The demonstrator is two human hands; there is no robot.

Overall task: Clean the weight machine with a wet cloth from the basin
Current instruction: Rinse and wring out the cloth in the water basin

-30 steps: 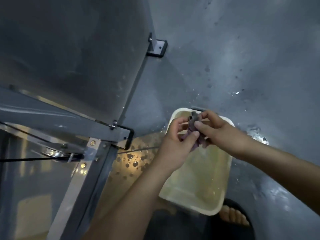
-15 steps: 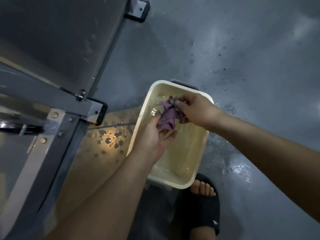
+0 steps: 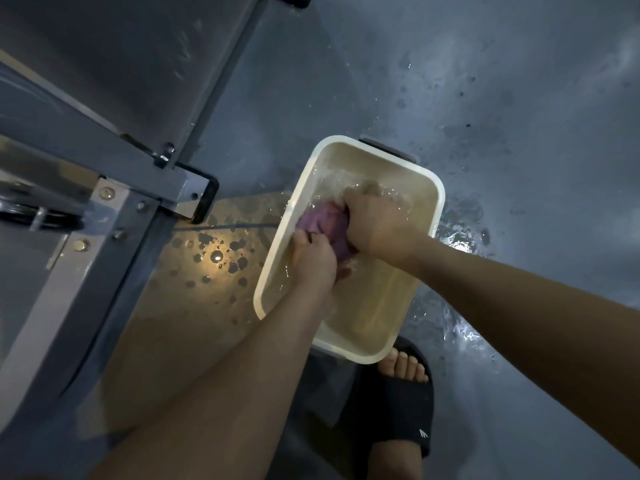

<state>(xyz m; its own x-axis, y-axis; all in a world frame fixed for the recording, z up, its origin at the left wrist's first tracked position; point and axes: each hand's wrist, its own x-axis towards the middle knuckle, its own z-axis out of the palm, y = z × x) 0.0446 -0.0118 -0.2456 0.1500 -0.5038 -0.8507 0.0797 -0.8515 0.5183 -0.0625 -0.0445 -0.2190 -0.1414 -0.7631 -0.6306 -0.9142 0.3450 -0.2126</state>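
Both hands: down in the basin (image 3: pixel 281 237) and both on the cloth (image 3: pixel 323 221). We've got the left hand (image 3: pixel 313 261) with its fingers curled round the near end, and the right hand (image 3: pixel 375 225) fisted over the far end, knuckles up.
Where the cloth is: in the far half of the basin, sitting in the water (image 3: pixel 374 299) and squeezed between the two hands.
How the cloth looks: purple, soaked, and scrunched into a tight wad. Only the bit between the hands shows, so we can't say how big it is opened out.
Which way it lies: the wad's long line runs from one hand to the other, slantwise across the basin rather than along its length.
Water: shallow, yellowish, rippling round the right hand.
Step, our guess: rinsing or squeezing out the cloth, with no wiping going on yet.
What the next move turns on: the weight machine (image 3: pixel 138 147) stands to the left of the basin, well apart from the cloth, with wet floor (image 3: pixel 221 251) between them. The left hand is the nearer one to it, so we reckon the cloth has to come up and go leftward.
Watch out: there are puddles all round the basin and by the sandal (image 3: pixel 398 410). We'd wring over the basin so the floor doesn't get slicker.
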